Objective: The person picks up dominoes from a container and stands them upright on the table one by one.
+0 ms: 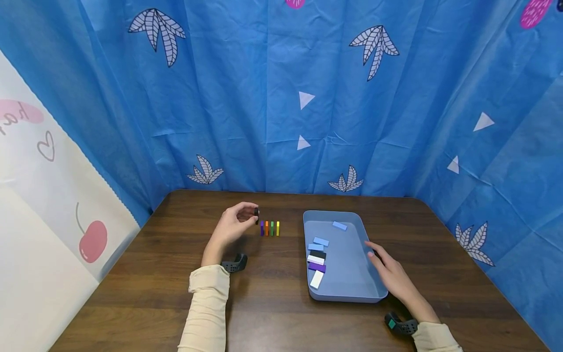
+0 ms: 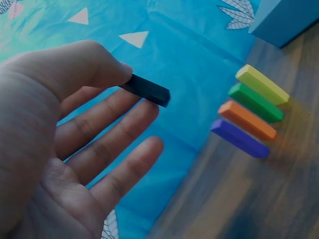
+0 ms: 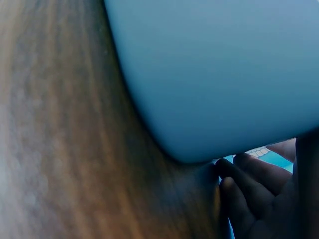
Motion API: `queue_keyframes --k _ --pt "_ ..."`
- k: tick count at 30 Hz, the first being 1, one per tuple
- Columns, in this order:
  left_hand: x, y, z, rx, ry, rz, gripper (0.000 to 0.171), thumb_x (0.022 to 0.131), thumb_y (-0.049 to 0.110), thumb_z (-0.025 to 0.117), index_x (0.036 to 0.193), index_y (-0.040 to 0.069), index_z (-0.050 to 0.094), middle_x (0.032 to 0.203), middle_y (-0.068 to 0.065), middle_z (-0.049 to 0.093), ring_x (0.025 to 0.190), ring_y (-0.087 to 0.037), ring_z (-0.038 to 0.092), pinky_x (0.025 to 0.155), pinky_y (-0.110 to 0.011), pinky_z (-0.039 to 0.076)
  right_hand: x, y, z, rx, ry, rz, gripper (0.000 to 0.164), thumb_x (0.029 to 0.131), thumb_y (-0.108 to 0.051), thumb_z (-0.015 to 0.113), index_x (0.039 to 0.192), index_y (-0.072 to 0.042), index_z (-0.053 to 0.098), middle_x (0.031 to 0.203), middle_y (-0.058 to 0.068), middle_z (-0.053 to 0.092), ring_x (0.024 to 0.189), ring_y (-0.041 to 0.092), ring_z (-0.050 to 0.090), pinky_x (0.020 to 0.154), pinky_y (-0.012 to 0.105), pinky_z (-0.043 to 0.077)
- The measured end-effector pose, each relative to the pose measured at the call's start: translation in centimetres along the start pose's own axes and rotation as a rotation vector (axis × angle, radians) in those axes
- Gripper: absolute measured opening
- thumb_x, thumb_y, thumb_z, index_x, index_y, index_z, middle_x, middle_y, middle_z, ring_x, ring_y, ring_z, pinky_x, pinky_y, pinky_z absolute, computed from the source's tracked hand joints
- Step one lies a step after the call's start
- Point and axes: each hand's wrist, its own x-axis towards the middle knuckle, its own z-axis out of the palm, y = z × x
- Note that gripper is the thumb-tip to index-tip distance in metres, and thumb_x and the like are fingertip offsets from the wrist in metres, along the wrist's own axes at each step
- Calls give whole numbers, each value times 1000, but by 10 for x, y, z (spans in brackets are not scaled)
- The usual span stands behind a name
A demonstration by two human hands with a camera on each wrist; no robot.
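Note:
My left hand (image 1: 230, 226) pinches a small black block (image 2: 145, 90) between thumb and fingers, above the table. The little finger stands apart from the block. Just right of that hand, a row of upright blocks stands on the wood: purple (image 1: 262, 228), orange (image 1: 266, 228), green (image 1: 272, 228) and yellow (image 1: 278, 228). At the right rim of a blue tray (image 1: 347, 296), my right hand (image 1: 393, 277) rests with relaxed fingers, thumb and index finger at the edge. Its other fingers lie along the tray's outer wall in the right wrist view.
Inside the tray, blue (image 1: 339, 225), black (image 1: 318, 254), purple (image 1: 317, 267) and white (image 1: 316, 279) blocks lie flat, mostly along its left side. Behind the brown wooden table (image 1: 268, 322) hangs a blue curtain (image 1: 272, 98); a white patterned cloth (image 1: 48, 195) hangs at the left.

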Motion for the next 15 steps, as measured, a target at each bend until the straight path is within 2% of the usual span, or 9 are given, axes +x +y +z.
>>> queue_keyframes --k 5,12,15 --pt "0 -8 3 -24 20 -8 31 94 3 71 125 0 68 114 -20 73 106 -33 70 95 -47 57 1 0 0 1 1 -1 52 114 -36 36 158 -9 37 158 28 40 137 51 48 105 69 42" --pt "1 -17 5 -10 24 -23 32 95 4 71 126 1 67 115 -17 73 105 -30 70 91 -37 57 1 -1 0 7 -3 5 52 113 -36 36 158 -9 37 159 28 39 138 52 46 106 70 41" --pt "1 -20 6 -9 24 -30 32 95 5 71 126 2 68 115 -16 73 106 -29 70 92 -37 58 2 -1 1 7 -2 3 52 113 -36 36 158 -9 37 159 27 39 138 52 46 106 70 40"
